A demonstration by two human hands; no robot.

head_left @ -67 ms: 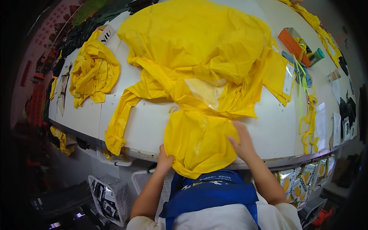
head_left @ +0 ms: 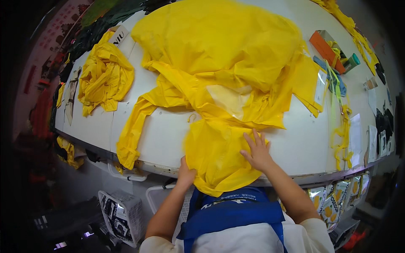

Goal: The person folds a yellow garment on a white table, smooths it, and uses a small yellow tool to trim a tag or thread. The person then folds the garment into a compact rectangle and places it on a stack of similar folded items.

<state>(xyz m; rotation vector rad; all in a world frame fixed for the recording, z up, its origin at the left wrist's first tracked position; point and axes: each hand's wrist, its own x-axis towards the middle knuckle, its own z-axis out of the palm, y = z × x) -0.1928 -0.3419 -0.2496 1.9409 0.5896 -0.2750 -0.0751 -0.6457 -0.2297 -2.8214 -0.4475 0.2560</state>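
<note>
A: ok, what are the hands doing?

B: They're apart, either side of the yellow flap (head_left: 219, 156) at lower middle of the frame. Right hand (head_left: 258, 156) is wide open, fingers fanned over the flap's right side. Left hand (head_left: 185, 173) is curled at its left edge, but the fingers are half hidden, so can't tell if it's actually gripping.

A: and the garment (head_left: 219, 42)?

B: Flap's its bottom end, the rest sprawls over the table (head_left: 158, 133) up to top centre.

A: containers?

B: Orange box (head_left: 324, 47), upper right, yellow stuff (head_left: 336, 51) inside. At least two white crates (head_left: 134, 211) lower left: one's got black-and-white packs (head_left: 114, 215), the other's partly behind the left forearm (head_left: 168, 213), contents unclear.

A: counts?

B: Two hands, one spread garment, one yellow bundle (head_left: 105, 78) upper left, one green roll (head_left: 352, 63) beside the box.
</note>
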